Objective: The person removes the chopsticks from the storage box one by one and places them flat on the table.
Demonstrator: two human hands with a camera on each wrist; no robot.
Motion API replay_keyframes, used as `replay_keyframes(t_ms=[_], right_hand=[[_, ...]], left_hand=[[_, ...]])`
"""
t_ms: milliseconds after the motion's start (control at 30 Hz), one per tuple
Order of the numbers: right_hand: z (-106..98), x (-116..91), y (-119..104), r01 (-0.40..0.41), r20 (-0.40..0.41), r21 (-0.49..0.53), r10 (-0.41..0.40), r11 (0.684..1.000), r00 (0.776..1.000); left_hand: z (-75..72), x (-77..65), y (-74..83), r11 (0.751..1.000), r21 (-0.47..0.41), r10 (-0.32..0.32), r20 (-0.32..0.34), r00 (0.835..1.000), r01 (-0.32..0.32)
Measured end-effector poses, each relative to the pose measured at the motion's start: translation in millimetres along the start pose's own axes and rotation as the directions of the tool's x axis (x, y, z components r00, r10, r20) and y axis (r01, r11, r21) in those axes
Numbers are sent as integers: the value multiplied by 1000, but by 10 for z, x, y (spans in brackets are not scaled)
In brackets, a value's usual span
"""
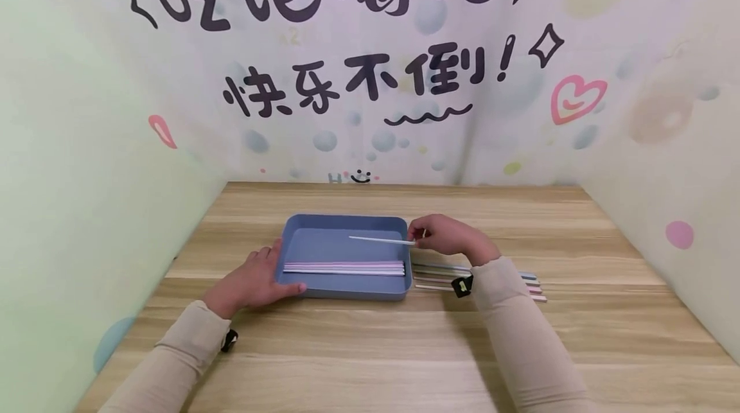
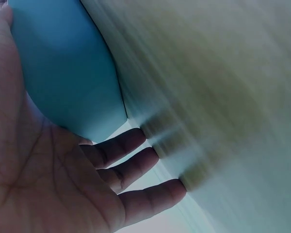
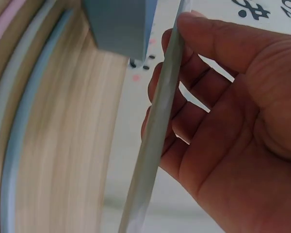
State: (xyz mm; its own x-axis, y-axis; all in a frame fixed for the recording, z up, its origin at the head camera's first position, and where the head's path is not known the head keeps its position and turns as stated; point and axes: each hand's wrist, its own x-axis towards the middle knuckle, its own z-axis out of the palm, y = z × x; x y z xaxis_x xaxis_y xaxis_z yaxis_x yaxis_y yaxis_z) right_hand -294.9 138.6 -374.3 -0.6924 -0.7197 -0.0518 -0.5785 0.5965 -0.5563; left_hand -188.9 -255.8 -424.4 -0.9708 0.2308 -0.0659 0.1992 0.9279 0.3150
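A blue-grey rectangular tray (image 1: 347,293) lies on the table, with several pink and white chopsticks (image 1: 343,268) side by side along its near part. My left hand (image 1: 254,278) rests against the tray's left end, thumb along the near rim. In the left wrist view its fingers (image 2: 153,201) lie fairly straight beside the tray wall (image 2: 63,68). My right hand (image 1: 442,233) pinches a pale chopstick (image 3: 157,124) between thumb and fingertips by the tray's right rim. The thin end of that chopstick (image 1: 378,239) extends leftward over the tray.
Several loose chopsticks (image 1: 534,288) in blue, pink and pale tones lie right of the tray, partly hidden under my right forearm. The wooden table (image 1: 347,361) meets a printed backdrop (image 1: 370,143) behind and pale walls at both sides.
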Motion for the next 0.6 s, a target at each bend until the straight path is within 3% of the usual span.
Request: replay_keyframes(t_ms=[233,600], right_hand=[[-43,-198,194,-34,-22,-11,33,999,999],[-105,-379,312,-80,-23,-18,80,997,997]], left_hand=[[5,-4,22,1000,3,-9,4,1000,9],[-2,1,99,999,34,-22,-18,1000,23]])
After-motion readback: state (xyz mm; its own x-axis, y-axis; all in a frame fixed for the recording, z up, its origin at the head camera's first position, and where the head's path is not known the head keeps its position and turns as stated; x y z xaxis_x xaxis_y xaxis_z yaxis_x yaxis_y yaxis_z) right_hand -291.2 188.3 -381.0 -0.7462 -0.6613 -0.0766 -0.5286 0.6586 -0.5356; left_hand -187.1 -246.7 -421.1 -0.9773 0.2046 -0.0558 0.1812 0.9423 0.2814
